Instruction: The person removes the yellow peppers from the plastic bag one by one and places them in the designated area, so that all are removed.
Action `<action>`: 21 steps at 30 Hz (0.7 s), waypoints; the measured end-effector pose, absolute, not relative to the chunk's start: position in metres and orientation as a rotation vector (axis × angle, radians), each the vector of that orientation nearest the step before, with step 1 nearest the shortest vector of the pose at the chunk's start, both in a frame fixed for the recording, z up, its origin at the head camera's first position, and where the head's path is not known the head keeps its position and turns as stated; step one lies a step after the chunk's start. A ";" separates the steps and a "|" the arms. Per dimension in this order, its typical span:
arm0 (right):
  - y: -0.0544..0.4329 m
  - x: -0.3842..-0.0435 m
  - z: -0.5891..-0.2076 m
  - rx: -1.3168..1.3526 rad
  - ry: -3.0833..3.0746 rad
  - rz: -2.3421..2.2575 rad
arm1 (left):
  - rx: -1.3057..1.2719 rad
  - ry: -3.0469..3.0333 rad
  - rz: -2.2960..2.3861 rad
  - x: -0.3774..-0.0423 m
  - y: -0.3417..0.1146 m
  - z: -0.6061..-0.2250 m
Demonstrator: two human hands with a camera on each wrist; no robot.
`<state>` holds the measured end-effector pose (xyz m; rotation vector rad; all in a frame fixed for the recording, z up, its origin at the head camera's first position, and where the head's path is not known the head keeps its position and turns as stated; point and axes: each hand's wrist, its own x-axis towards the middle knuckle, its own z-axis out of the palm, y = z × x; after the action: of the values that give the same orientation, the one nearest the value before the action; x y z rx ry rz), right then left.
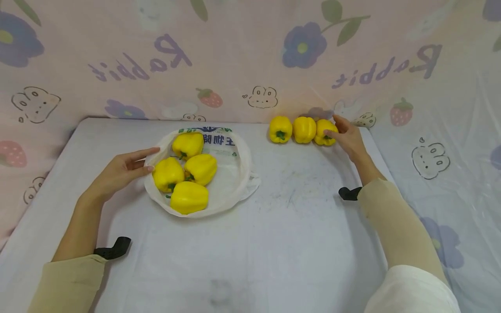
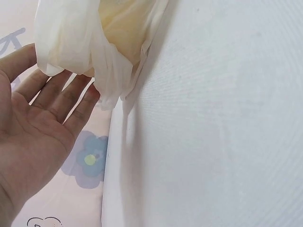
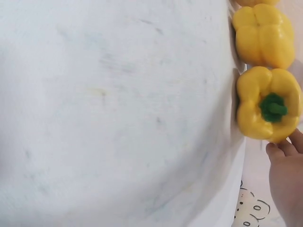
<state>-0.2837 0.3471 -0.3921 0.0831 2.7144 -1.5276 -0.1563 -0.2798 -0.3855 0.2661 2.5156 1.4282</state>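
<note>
At the left, a white plastic bag (image 1: 245,165) with blue and green print lies with its mouth spread wide, several yellow bell peppers (image 1: 189,198) inside. My left hand (image 1: 123,170) is at the bag's left rim, thumb and index finger apart. The left wrist view has its palm facing the camera and fairly straight fingers (image 2: 59,101) touching the bag's side (image 2: 75,38). At the far right, my right hand (image 1: 349,138) grips the end yellow bell pepper (image 1: 322,128) from its right side, thumb in front. That pepper's green stem (image 3: 273,108) faces the right wrist camera.
Two more yellow bell peppers, a middle one (image 1: 304,129) and a left one (image 1: 280,129), stand in line beside the gripped one along the table's back edge. A patterned cloth (image 1: 235,56) hangs behind the white table (image 1: 274,243). Black wrist mounts (image 1: 117,248) stick out from both sleeves.
</note>
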 end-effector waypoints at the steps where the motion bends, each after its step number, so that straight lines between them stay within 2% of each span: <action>1: 0.347 -0.284 -0.393 0.075 2.740 -1.523 | 0.265 2.513 1.432 -0.157 -0.280 -0.385; 7: 0.337 -0.285 -0.387 0.005 2.832 -1.583 | 0.217 2.512 1.431 -0.158 -0.277 -0.384; 16: 0.299 -0.256 -0.354 -0.193 2.802 -1.741 | 0.194 2.518 1.387 -0.155 -0.276 -0.382; 21: 0.291 -0.254 -0.358 -0.257 2.776 -1.749 | 0.216 2.527 1.383 -0.155 -0.275 -0.383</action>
<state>-0.2537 0.2908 -0.3582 -0.2569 2.7757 -1.7486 -0.1554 -0.2753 -0.3830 0.2157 2.5273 1.3827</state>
